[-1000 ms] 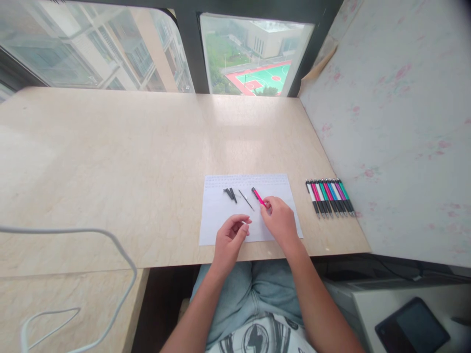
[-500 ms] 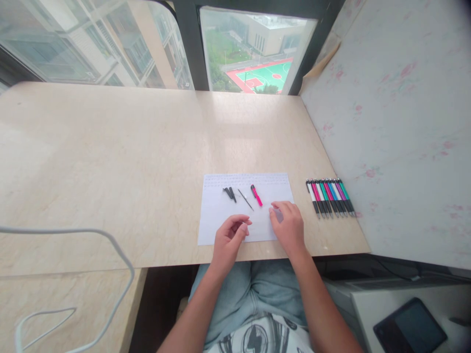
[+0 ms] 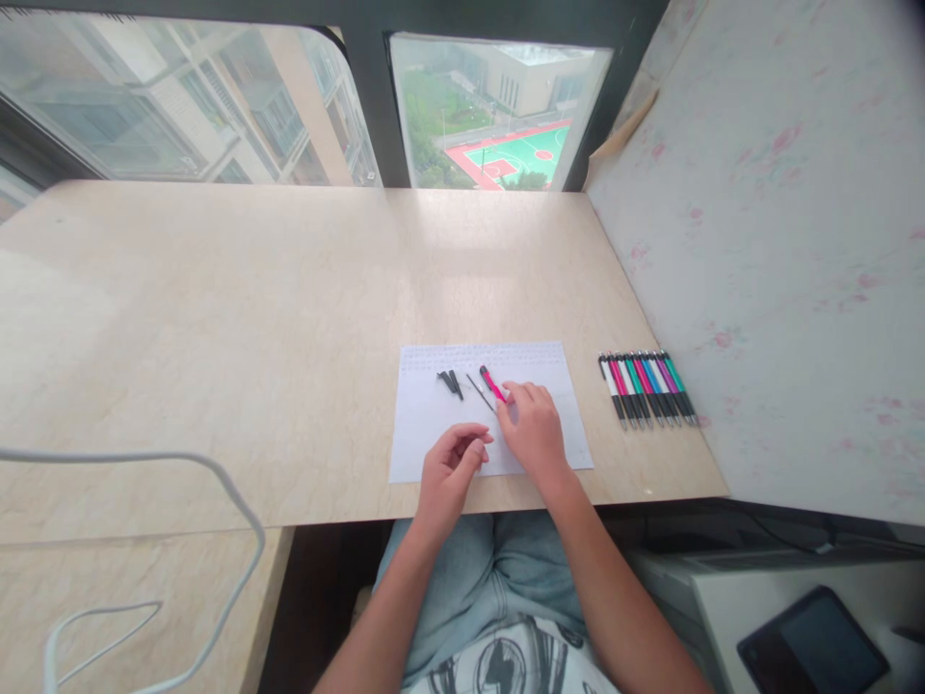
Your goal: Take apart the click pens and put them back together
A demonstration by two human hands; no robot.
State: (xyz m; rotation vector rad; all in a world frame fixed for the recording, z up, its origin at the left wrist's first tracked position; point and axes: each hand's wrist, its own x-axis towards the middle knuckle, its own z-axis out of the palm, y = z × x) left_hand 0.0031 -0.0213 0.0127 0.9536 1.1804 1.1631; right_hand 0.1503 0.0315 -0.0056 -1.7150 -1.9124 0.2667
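A white sheet of paper [image 3: 434,434] lies near the table's front edge. On it are two small black pen parts [image 3: 451,382], a thin refill [image 3: 481,392] and a pink pen barrel with a black end [image 3: 491,382]. My right hand [image 3: 533,432] reaches over the sheet, and its fingertips are pinched on the near end of the pink barrel. My left hand [image 3: 449,469] rests on the paper's near edge. Its thumb and forefinger are pressed together on something too small to make out.
A row of several assembled pens [image 3: 647,387] lies on the beige table [image 3: 252,308] to the right of the paper, close to a flowered wall panel [image 3: 780,241]. A white cable [image 3: 217,477] loops at the left. A dark tablet [image 3: 813,646] sits low right.
My right hand let go of the pink barrel and drew back, then returned and took hold of it again; the barrel now lies a little further left. My left hand has stayed put.
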